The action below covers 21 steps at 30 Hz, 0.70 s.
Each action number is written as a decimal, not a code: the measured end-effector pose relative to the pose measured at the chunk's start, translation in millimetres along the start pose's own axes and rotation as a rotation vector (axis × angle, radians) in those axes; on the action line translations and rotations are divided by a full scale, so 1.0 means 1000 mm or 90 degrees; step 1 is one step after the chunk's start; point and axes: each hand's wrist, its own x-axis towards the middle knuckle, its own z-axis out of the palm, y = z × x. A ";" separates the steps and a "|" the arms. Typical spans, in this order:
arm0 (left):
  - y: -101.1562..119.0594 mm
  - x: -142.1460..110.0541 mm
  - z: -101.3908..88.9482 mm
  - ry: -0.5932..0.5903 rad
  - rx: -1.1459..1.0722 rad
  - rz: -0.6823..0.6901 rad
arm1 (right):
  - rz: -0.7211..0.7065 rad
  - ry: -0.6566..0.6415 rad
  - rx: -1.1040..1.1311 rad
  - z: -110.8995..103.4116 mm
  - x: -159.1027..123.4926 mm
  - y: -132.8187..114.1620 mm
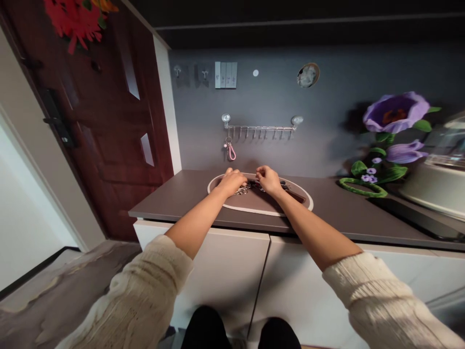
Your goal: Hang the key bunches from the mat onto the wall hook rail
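Note:
Both my hands reach out over an oval tray (301, 198) with a pale rim on the dark countertop (174, 198). My left hand (231, 180) is curled, its fingers closed over a bunch of metal key rings (242, 190) lying in the tray. My right hand (269, 178) is also curled, pinching keys (254, 184) between the two hands. A dark strap or fob (295, 195) lies in the tray to the right. What exactly each finger grips is too small to make out.
A metal hook rail (259, 128) is on the grey wall, with a pink key loop (231, 151) hanging at its left end. Purple fabric flowers (394, 114) stand at the right. A dark red door (109, 116) is at the left. White cabinet doors (225, 271) are below the counter.

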 end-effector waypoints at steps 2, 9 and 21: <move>-0.001 -0.002 0.000 0.006 -0.004 0.004 | -0.007 -0.001 -0.022 0.001 0.000 -0.001; -0.004 -0.004 0.000 -0.002 0.003 -0.007 | -0.021 -0.017 -0.053 0.005 0.000 -0.002; -0.011 -0.003 0.000 0.036 0.057 -0.039 | -0.020 -0.022 -0.064 0.009 0.003 0.001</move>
